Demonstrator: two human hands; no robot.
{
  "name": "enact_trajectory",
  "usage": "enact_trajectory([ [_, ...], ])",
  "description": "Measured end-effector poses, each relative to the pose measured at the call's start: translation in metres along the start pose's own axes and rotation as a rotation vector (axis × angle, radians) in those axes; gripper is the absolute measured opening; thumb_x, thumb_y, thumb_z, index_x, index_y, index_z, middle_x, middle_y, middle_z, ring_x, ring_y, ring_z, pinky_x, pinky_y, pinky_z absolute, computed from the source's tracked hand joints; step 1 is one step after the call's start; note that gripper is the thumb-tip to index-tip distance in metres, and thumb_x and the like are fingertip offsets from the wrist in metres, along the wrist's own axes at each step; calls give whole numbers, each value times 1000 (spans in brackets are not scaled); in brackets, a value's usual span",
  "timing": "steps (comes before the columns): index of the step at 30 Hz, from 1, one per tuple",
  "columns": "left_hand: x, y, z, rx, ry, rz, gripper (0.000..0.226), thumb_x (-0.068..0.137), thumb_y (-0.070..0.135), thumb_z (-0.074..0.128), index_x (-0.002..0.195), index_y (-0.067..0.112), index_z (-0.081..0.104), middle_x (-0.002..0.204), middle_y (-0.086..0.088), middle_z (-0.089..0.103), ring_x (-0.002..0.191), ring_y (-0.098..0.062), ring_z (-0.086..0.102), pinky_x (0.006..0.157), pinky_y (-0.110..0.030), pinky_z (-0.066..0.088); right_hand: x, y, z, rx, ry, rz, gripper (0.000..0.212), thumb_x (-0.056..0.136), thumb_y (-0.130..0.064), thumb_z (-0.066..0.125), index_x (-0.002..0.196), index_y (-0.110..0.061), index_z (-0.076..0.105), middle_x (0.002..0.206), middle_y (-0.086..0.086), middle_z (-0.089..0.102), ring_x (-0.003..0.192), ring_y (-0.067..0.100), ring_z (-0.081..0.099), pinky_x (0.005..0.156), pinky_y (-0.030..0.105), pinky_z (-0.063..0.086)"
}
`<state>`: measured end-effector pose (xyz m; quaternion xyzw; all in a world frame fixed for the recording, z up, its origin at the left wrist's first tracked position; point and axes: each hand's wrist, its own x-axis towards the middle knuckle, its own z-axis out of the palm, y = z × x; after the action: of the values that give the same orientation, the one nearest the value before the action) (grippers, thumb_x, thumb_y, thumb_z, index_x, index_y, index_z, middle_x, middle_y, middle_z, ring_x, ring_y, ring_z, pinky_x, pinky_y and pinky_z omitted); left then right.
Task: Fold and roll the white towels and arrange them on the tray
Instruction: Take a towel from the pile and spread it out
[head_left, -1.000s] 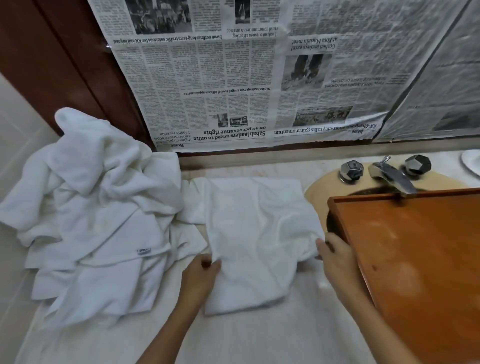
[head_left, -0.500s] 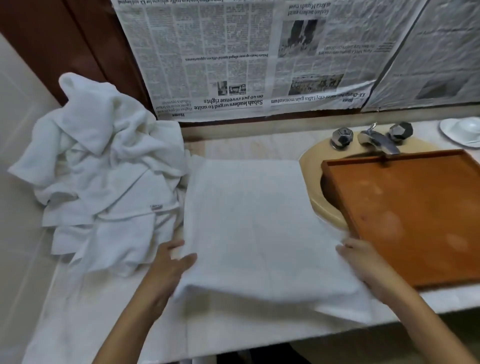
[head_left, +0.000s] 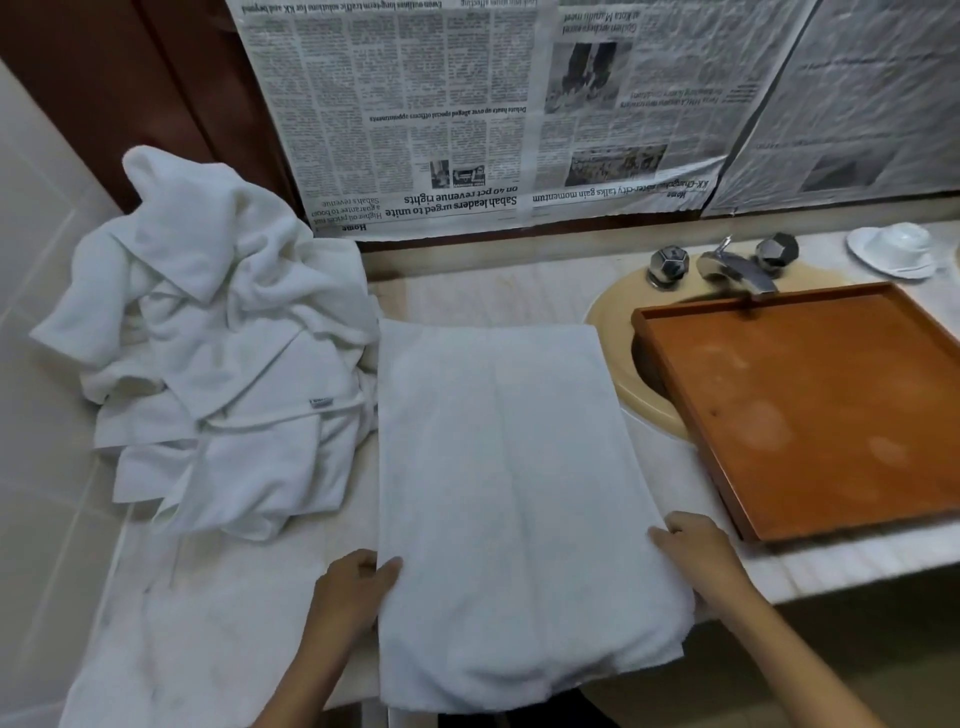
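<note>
Far left on bench (head_left: 519, 291): crumpled pile of white towels (head_left: 223, 353), heaped against tiled side wall, small label showing on one fold. Near left: white cloth (head_left: 208, 623) spread flat on bench, running under pile's near edge. On far wall: newspaper (head_left: 467, 114) sheets stuck up, print upside down.

Centre: folded towel (head_left: 509, 493), long rectangle, lying flat, faint crease down its middle. Far end on bench just left of sink (head_left: 613, 332), near end hanging over bench's near edge, far-left side touching pile.

Left hand (head_left: 353, 592) clamped on towel's near-left edge, thumb on top, fingers curled beneath. Right hand (head_left: 696, 556) clamped on near-right edge, fingers curled over it, thumb hidden. Hands apart, towel between them, each gripping its own side.

Right of towel: beige sink, chrome tap (head_left: 737, 267) with two faceted knobs at far rim. Wooden tray (head_left: 810, 410) laid across sink, far-left corner over basin, near-left corner on bench just beside right hand. Tap spout overlapping tray's far rim. Far right: white cup (head_left: 901, 239) on saucer (head_left: 862, 254).
</note>
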<state>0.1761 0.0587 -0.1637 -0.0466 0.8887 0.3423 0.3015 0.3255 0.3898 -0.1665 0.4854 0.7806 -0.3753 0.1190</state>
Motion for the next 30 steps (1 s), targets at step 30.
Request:
enact_trajectory([
  [30,193,203,-10,-806,110,-191,82,74,40,82,139,7,44,130,-8,58,112,-26,58,91,-36,48,174,-209,-51,936,-325,97,35,79,-19,81,97,7,68,94,22,73,84,37,72,76,41,58],
])
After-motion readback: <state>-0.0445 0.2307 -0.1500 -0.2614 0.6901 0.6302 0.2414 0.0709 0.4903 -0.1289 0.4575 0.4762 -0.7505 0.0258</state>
